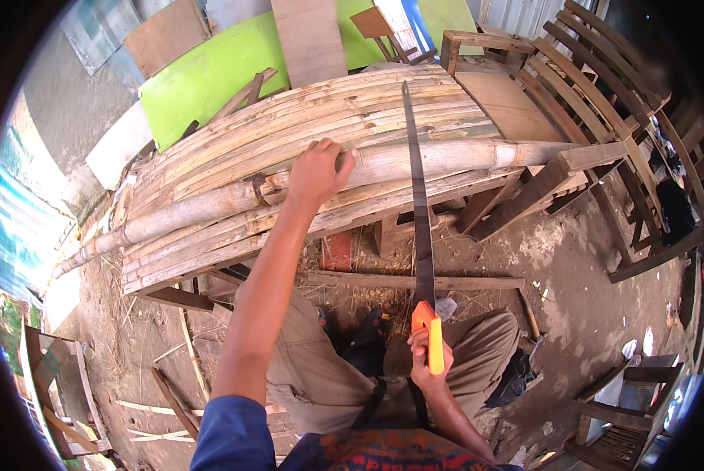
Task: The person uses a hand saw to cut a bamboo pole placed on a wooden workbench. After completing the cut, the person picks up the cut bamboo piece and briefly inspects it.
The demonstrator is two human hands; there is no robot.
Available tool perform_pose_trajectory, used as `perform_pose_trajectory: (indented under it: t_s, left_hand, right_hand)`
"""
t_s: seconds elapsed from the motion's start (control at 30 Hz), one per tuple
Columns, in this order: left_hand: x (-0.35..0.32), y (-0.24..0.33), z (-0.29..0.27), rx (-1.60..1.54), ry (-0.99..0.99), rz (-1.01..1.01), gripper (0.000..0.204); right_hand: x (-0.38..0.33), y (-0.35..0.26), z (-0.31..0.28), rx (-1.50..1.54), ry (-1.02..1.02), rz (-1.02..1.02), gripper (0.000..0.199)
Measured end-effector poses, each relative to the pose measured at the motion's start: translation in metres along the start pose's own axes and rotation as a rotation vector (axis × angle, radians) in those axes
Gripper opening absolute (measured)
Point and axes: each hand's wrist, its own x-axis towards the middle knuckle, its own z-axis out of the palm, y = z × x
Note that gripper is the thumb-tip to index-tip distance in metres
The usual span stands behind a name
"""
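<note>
A long, thick bamboo pole (462, 155) lies across a slatted bamboo bench top (266, 129) in front of me. My left hand (319, 173) is on the pole near its middle, with the fingers curled over it beside a dark node. In my right hand (429, 359), close to my lap, is the orange and yellow handle of a handsaw (422, 228). Its long blade points away from me and crosses the pole to the right of my left hand. Whether the teeth touch the bamboo I cannot tell.
The pole's right end lies by a wooden trestle (560, 169). Wooden slatted chairs (603, 102) stand at the far right, with another wooden frame (627, 416) at lower right. A hammer (531, 314) and wood strips (175, 404) lie on the dirt floor. Green boards (211, 86) lean behind the bench.
</note>
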Motion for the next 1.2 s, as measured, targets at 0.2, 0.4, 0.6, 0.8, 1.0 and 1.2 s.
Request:
perform_pose_trajectory:
  t_s: [0.2,0.4,0.6,0.8,1.0,1.2]
  left_hand:
    - [-0.014,0.008,-0.011,0.389,-0.129,0.134,0.085]
    - [0.015,0.012,-0.025,0.364,-0.437,-0.001,0.105]
    - [0.015,0.01,-0.025,0.34,-0.451,0.062,0.107]
    - [0.016,0.013,-0.028,0.349,-0.538,0.067,0.111]
    - [0.015,0.013,-0.027,0.36,-0.57,0.067,0.113]
    - [0.006,0.011,-0.022,0.359,-0.482,0.021,0.112]
  right_hand:
    - [-0.005,0.0,0.001,0.009,0.05,0.231,0.031]
    - [-0.009,-0.005,-0.006,-0.023,0.093,0.287,0.033]
    - [-0.018,-0.014,-0.016,-0.051,0.144,0.279,0.035]
    - [-0.018,-0.006,-0.023,-0.076,0.153,0.267,0.037]
    - [-0.022,0.002,-0.027,-0.104,0.117,0.27,0.034]
    - [-0.013,0.004,-0.019,-0.11,0.074,0.259,0.032]
